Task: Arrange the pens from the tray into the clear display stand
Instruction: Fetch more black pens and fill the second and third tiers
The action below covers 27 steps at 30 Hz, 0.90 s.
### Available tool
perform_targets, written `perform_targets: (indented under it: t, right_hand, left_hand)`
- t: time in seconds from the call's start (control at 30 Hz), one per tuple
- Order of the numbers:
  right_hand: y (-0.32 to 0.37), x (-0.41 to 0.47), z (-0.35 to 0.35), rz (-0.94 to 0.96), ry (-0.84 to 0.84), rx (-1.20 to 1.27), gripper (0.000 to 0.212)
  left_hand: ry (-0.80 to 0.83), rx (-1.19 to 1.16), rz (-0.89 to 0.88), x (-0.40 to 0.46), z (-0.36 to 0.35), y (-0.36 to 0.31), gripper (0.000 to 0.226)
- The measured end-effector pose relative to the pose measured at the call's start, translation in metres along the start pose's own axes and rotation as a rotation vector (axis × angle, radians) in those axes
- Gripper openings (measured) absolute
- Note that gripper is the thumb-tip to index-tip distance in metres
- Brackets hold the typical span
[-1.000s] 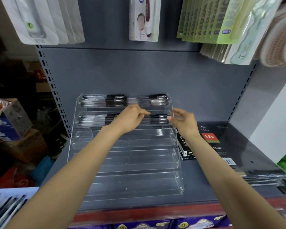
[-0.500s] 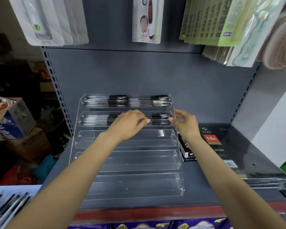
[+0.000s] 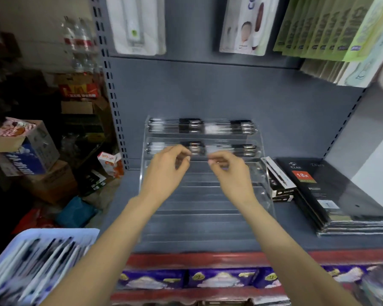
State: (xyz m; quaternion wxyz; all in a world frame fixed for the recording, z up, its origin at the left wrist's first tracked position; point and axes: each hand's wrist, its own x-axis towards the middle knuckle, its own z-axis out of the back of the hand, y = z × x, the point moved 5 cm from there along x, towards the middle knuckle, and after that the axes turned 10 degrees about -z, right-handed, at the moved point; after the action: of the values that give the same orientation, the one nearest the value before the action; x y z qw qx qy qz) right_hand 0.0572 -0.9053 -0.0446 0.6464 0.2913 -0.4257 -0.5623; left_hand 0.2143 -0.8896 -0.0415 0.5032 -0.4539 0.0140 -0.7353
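Grey shelving (image 3: pixel 230 96) filled most of the head view, with hanging packets seen along its top and cardboard boxes (image 3: pixel 31 151) piled in the dim space to the left. On the shelf board, the clear display stand (image 3: pixel 199 208) was set in stepped tiers rising toward the back panel. Its two uppermost tiers were filled with pens: a top row (image 3: pixel 201 125) and a second row (image 3: pixel 230 149) just below it, laid lengthwise, while the lower tiers were seen bare. To the right of the stand, a stack of black diaries (image 3: pixel 332 195) was laid flat, and small black-and-white boxes (image 3: pixel 279 184) were wedged between the stack and the stand's side wall.

At the lower left corner, the blue tray (image 3: pixel 53 235) was seen, with more pens (image 3: pixel 35 261) lying in it, blurred by motion.

Both forearms were stretched out over the stand. The left hand (image 3: pixel 166 171) was held in front of the second tier, its fingers loosely curled and nothing seen in them. The right hand (image 3: pixel 232 173) was held beside it in like manner, fingers bent and relaxed, with no pen visibly grasped. Whether either hand's fingertips touched the stand could not be told because of blur.
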Motion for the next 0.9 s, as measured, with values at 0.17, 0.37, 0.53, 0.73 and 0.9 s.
perform_targets:
  t: [0.17, 0.37, 0.53, 0.73, 0.9]
  right_hand:
    - [0.038, -0.075, -0.1, 0.021, 0.145, -0.042, 0.014]
    - [0.067, -0.172, -0.244, -0.054, 0.338, -0.074, 0.018]
    - [0.063, -0.233, -0.34, -0.162, 0.56, -0.205, 0.025]
    - [0.026, -0.279, -0.41, -0.305, 0.624, -0.392, 0.029]
    - [0.008, -0.298, -0.433, -0.468, 0.542, -0.493, 0.041]
  left_hand:
    - [0.008, 0.029, 0.088, -0.086, 0.078, 0.051, 0.009]
    - [0.1, 0.036, 0.292, -0.207, 0.17, 0.135, 0.01]
    - [0.246, 0.057, 0.514, -0.299, 0.22, 0.193, 0.018]
    - [0.479, 0.12, 0.566, -0.381, 0.236, 0.242, 0.027]
    - [0.643, 0.139, 0.426, -0.417, 0.223, 0.261, 0.057]
